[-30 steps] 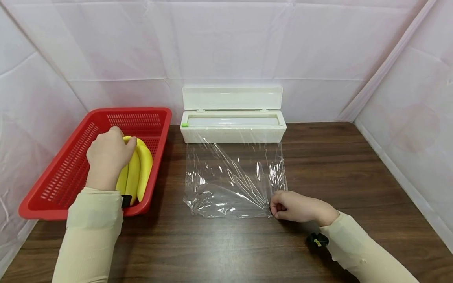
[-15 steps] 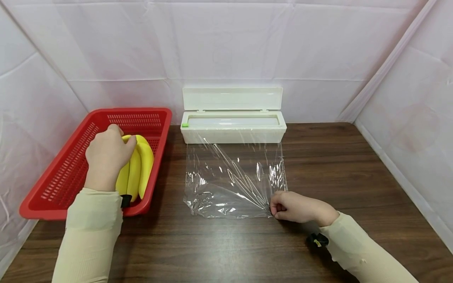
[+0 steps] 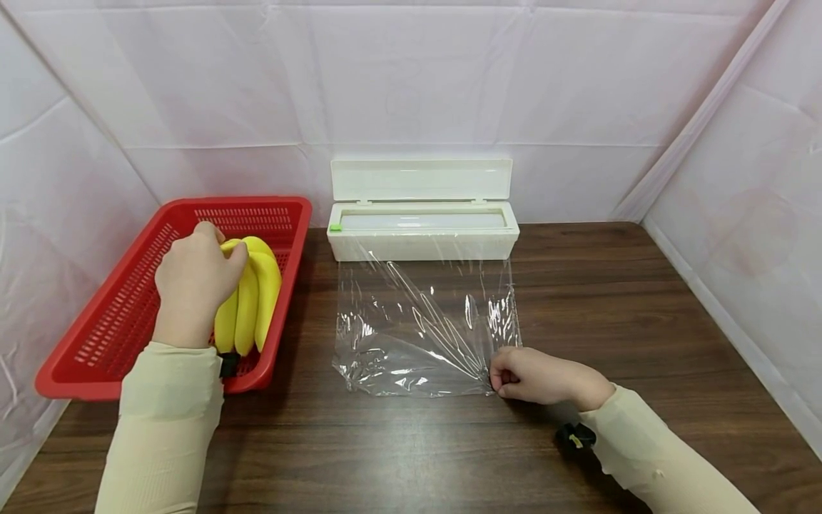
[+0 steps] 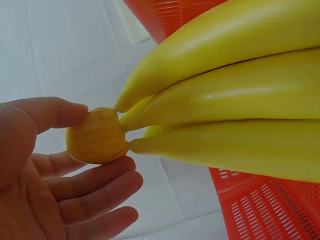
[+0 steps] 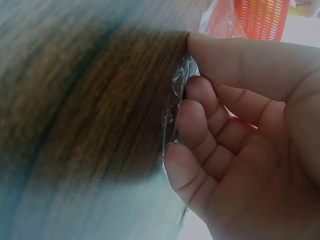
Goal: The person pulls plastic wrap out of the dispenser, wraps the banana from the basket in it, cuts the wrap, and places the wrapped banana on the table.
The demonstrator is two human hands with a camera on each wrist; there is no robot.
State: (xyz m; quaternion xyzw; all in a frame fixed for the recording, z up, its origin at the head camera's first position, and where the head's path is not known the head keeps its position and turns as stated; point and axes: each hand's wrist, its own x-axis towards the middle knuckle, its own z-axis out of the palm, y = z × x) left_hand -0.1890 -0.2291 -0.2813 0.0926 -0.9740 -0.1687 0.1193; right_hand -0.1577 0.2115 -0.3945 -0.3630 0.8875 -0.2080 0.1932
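My left hand (image 3: 198, 278) pinches the stem end (image 4: 97, 136) of a bunch of bananas (image 3: 249, 303) between thumb and fingers, over the red basket (image 3: 300, 264). In the left wrist view the bananas (image 4: 225, 90) hang from that knob, with the basket behind them. Down at the table, my right hand (image 3: 539, 375) pinches the near right corner of a sheet of clear cling film (image 3: 411, 328). The film runs from a white dispenser box (image 3: 424, 246) whose lid (image 3: 420, 178) stands up. Creases fan from the pinched corner. Curled fingers (image 5: 182, 167) show beside the film's edge in the right wrist view.
The dispenser stands at the back of the brown wooden table (image 3: 411, 457), with a small green slider (image 3: 335, 228) at its left end. White cloth walls (image 3: 411, 78) enclose the back and sides. The basket occupies the table's left side.
The bananas have risen slightly in the basket, and their lower tips have shifted away from the near rim. My left hand stays almost in place. My right hand and the film have not moved.
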